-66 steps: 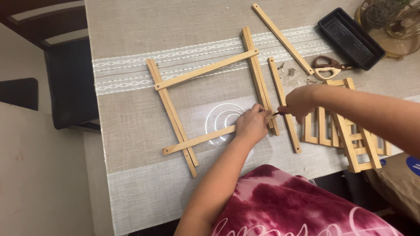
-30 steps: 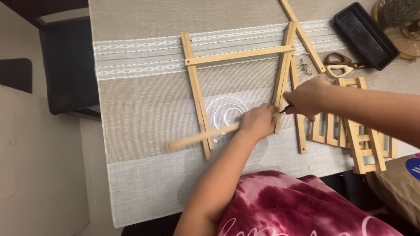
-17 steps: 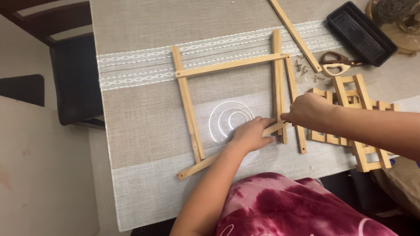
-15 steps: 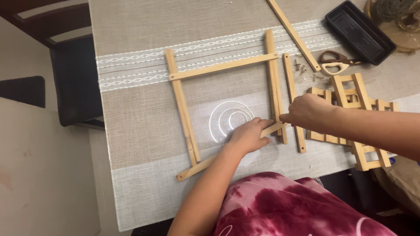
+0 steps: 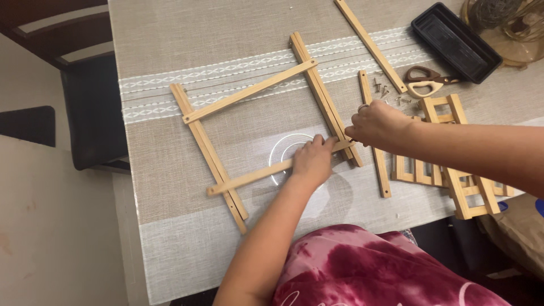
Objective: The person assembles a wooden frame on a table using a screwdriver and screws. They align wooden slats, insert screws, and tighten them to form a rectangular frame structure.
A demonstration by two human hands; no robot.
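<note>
A square frame of pale wooden slats lies on the table runner, its left slat [image 5: 207, 144] and upper crosspiece [image 5: 249, 90] fully in view. My left hand [image 5: 311, 161] presses down on the lower crosspiece [image 5: 249, 178] close to where it meets the right slat [image 5: 320, 85]. My right hand [image 5: 377, 123] is closed at that same corner joint, and a small dark tool tip shows just below its fingers. The joint itself is hidden by both hands.
A loose slat [image 5: 383, 175] lies right of the frame and a long one [image 5: 368, 42] lies farther back. Small screws [image 5: 385, 90], scissors [image 5: 422, 82] and a black tray [image 5: 456, 42] are at the back right. A wooden lattice piece [image 5: 453, 175] sits under my right forearm. A dark chair [image 5: 93, 107] stands left.
Both hands stay at the frame's lower right corner. The lower crosspiece's free left end has swung a little, and my view has shifted about the table.
</note>
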